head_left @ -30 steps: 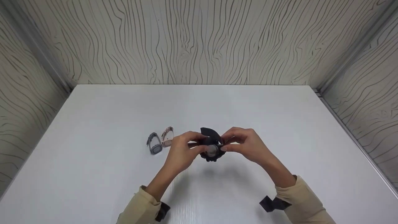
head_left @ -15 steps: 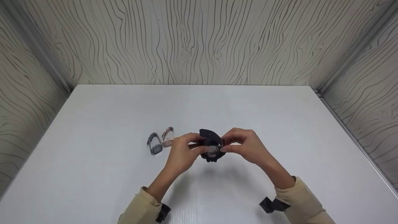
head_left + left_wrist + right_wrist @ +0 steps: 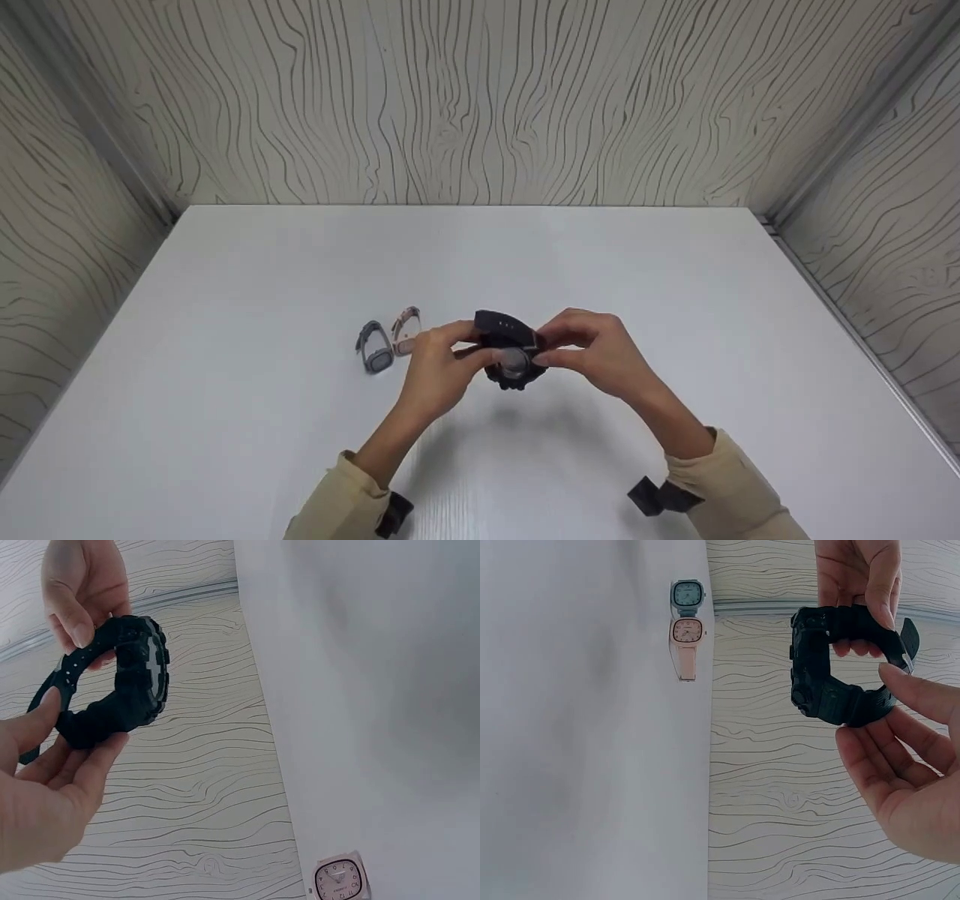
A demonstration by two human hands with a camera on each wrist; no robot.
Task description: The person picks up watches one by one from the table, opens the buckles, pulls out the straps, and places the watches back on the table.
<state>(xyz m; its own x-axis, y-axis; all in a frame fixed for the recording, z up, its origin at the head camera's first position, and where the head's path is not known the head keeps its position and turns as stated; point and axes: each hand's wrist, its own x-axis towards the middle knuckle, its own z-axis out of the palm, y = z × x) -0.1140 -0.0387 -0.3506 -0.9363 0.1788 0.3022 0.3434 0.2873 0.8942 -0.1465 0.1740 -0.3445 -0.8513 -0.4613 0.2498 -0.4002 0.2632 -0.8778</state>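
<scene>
A chunky black wristwatch (image 3: 513, 366) is held up between both hands above the table, its strap looped into a ring. My left hand (image 3: 441, 367) pinches the strap on one side with thumb and fingers. On the other side, my right hand (image 3: 596, 349) grips the strap near the metal buckle (image 3: 907, 664). One strap end (image 3: 504, 325) with small holes sticks up past the loop. In the left wrist view the watch case (image 3: 142, 671) faces right, seen from its edge.
A blue-grey watch (image 3: 375, 349) and a pink watch (image 3: 406, 334) stand side by side on the white table (image 3: 247, 390), left of the hands. Wood-patterned panels (image 3: 465, 97) wall the table at the back and sides.
The free strap end has swung a little left and turned, so its row of holes now shows. Both hands have kept nearly the same place and grip.
</scene>
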